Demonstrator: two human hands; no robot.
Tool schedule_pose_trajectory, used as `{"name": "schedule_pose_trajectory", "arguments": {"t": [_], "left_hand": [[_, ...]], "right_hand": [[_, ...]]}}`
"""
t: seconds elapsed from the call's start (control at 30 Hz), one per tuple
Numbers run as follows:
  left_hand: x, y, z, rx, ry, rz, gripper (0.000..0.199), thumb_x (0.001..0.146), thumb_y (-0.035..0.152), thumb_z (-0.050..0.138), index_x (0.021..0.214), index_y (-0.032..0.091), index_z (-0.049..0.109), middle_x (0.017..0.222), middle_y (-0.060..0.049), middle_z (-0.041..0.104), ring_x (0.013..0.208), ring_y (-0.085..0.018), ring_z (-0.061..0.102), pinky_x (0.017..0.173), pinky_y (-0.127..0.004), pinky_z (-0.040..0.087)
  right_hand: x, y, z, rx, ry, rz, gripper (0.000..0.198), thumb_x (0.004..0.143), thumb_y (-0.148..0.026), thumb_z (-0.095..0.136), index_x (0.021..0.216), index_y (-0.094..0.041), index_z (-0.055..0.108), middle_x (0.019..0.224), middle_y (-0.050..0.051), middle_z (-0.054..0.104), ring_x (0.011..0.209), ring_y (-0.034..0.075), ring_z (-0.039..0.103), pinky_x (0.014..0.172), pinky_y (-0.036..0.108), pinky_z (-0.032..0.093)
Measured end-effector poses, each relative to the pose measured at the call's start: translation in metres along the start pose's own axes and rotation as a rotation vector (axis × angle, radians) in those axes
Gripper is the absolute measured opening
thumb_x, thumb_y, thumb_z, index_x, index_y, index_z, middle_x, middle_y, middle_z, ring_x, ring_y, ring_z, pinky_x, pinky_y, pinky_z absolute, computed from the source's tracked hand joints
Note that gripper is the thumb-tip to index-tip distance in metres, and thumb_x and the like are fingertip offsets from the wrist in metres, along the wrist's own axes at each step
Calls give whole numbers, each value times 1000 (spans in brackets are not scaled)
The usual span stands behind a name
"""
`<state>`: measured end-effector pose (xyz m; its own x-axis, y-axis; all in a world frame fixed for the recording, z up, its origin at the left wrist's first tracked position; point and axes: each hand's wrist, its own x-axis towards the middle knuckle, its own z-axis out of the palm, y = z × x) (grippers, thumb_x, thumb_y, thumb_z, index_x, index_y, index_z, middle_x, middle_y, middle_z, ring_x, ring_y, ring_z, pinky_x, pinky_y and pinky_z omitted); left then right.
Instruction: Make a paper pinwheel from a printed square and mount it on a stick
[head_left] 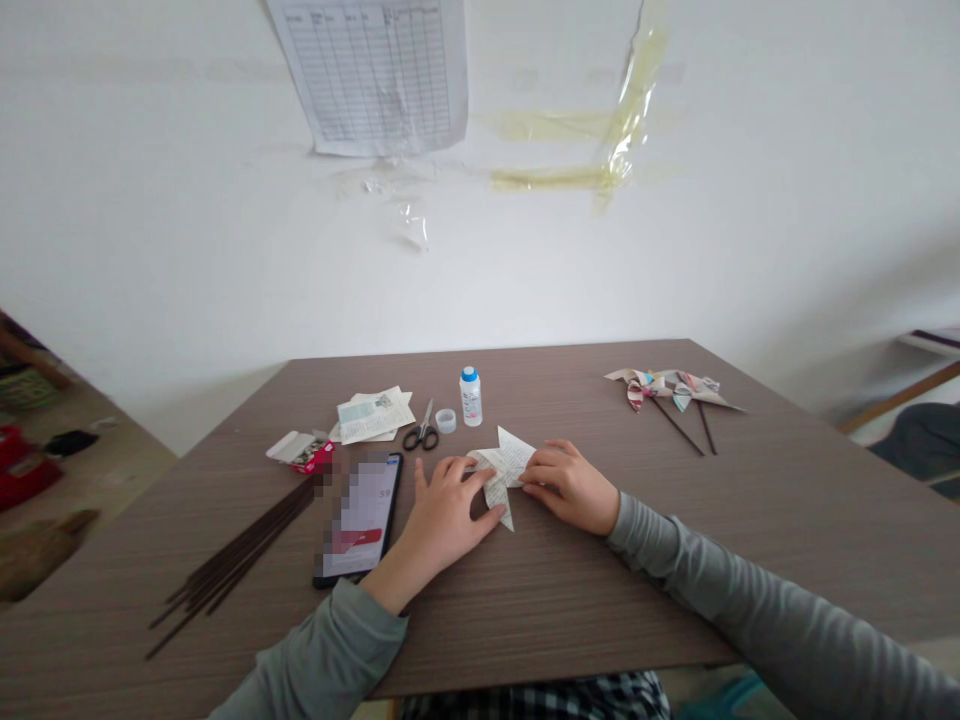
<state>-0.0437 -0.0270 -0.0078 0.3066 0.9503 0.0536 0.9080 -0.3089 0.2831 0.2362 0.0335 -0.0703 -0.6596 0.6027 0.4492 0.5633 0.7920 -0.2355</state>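
A pinwheel (504,464) folded from printed paper lies near the middle of the brown table, its pointed blades spread out. My left hand (450,505) rests on its left side, fingers bent over the paper with the thumb at the lower blade. On the right side, my right hand (571,485) pinches a blade between thumb and fingers. Just beyond my hands stand a glue bottle (470,398) with a blue top and its clear cap (445,421). Black-handled scissors (421,432) lie next to the cap.
Left of my hands lie a phone (360,520), a bundle of dark sticks (240,548), a small red-and-white box (301,452) and printed paper sheets (373,416). At the far right are finished-looking pinwheels (666,388) on sticks. A white wall (540,270) borders the table's back edge.
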Motion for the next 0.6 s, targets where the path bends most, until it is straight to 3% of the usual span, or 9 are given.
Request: {"name": "schedule_pose_trajectory", "arguments": {"t": [0.2,0.3,0.47,0.6], "left_hand": [[-1,2,2,26,22,10,37,115,31,91,152,30,95,172,-15,85,170,-50,71,156,-97,31],[1,2,4,21,1,-17,44,113,32,95,156,34,94,174,-12,85,171,-50,70,155,-100,30],[2,3,3,10,-3,-32,59,112,31,95,170,40,87,178,-10,84,175,-51,68,155,-103,25],[2,3,4,0,14,-42,65,110,31,97,172,42,86,177,-8,85,174,-50,69,157,-98,27]], "right_hand": [[0,-2,5,59,6,22,24,126,-19,76,129,-31,97,118,8,95,114,28,91,134,58,64],[0,-1,10,90,11,65,20,124,-19,78,125,-28,96,113,7,97,112,28,93,135,59,65],[1,-3,18,148,55,202,24,120,-17,82,138,-27,93,102,4,96,96,29,94,139,64,65],[3,-9,16,111,109,248,16,118,-20,86,129,-30,91,102,4,95,107,33,94,144,72,59]]}}
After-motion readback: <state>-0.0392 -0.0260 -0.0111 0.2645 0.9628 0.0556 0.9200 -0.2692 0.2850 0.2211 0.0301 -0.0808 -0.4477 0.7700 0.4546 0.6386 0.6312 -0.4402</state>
